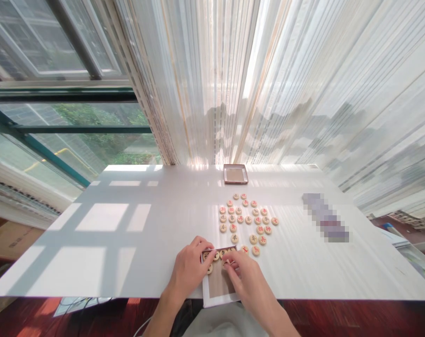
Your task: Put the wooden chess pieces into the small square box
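A shallow box (217, 285) with a white rim and brown inside lies at the table's near edge, with a few round wooden chess pieces (216, 255) along its far end. My left hand (188, 269) rests on the box's left side, fingers curled over a piece at the far left corner. My right hand (243, 276) lies over the box's right side, fingertips pinched on a piece (227, 263) inside it. Several more pieces (245, 219), marked red or dark, lie loose on the table just beyond the box.
A small brown lid or tray (235, 173) sits at the far edge of the white table (128, 234), by the sheer curtain (268, 84). A blurred patch (325, 217) lies on the right. A window (58, 121) is at the left.
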`<state>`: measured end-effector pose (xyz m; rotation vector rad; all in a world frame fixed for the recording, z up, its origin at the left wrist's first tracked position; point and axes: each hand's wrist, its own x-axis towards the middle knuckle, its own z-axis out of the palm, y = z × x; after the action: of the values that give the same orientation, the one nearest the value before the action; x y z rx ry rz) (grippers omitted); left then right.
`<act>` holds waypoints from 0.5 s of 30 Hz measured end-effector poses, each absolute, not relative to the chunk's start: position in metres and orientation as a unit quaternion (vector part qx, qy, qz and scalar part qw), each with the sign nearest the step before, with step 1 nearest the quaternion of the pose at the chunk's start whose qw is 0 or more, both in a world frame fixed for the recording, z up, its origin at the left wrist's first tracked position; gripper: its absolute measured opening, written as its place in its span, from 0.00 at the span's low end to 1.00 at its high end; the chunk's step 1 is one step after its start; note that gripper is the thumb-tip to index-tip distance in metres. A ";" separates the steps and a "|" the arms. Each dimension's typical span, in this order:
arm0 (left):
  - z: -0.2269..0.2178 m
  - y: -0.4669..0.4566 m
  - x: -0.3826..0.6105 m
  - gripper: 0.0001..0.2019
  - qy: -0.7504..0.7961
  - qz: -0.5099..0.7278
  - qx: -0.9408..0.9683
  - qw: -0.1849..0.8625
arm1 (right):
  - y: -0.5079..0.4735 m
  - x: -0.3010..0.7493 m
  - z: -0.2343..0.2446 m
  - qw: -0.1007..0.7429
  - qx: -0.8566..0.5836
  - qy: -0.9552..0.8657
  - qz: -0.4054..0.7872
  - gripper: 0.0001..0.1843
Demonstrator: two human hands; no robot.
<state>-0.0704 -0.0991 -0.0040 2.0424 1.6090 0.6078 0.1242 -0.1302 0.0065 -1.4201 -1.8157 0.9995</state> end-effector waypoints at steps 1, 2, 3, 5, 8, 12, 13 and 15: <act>-0.003 -0.099 -0.070 0.08 0.586 0.221 0.744 0.233 | -0.130 0.123 0.008 0.301 -0.538 -0.688 0.382 0.11; -0.002 -0.100 -0.070 0.08 0.585 0.222 0.744 0.234 | -0.131 0.122 0.010 0.293 -0.540 -0.689 0.385 0.11; -0.002 -0.100 -0.071 0.08 0.584 0.224 0.744 0.235 | -0.131 0.121 0.011 0.285 -0.542 -0.690 0.386 0.11; -0.002 -0.100 -0.072 0.08 0.582 0.232 0.742 0.239 | -0.131 0.118 0.013 0.274 -0.543 -0.694 0.386 0.10; -0.003 -0.101 -0.074 0.07 0.574 0.248 0.740 0.249 | -0.130 0.114 0.013 0.280 -0.537 -0.704 0.370 0.10; -0.006 -0.101 -0.075 0.08 0.575 0.262 0.731 0.257 | -0.127 0.112 0.007 0.290 -0.537 -0.714 0.342 0.10; -0.007 -0.101 -0.075 0.08 0.575 0.265 0.730 0.257 | -0.127 0.111 0.006 0.293 -0.538 -0.713 0.342 0.10; -0.007 -0.101 -0.075 0.08 0.576 0.266 0.729 0.258 | -0.127 0.112 0.005 0.305 -0.538 -0.702 0.353 0.10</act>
<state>-0.0747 -0.1009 -0.0068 1.9772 1.5607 0.7211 0.1119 -0.1274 0.0054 -1.4254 -1.8594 0.9345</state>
